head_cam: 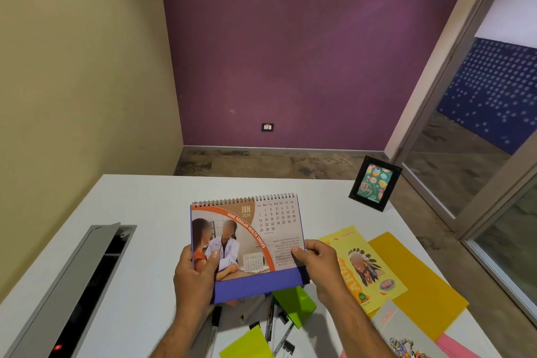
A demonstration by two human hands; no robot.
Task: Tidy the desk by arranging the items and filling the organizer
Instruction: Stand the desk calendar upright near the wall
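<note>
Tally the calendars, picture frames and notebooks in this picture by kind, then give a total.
Calendar: 1
Picture frame: 1
Notebooks: 2, one yellow, one grey
Total: 4

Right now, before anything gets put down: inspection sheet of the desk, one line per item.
Surface: white desk, with an open cable hatch at left.
Job's things: desk calendar showing JUN, held above the desk; organizer not identifiable.
Clutter: markers, green sticky pad, green block, yellow booklet, yellow sheet, binder clips.
Grippers: left hand and right hand each grip a lower corner of the calendar.
Cables: nothing seen.
Surroundings: photo frame at far right edge, wall socket, glass door.
</note>
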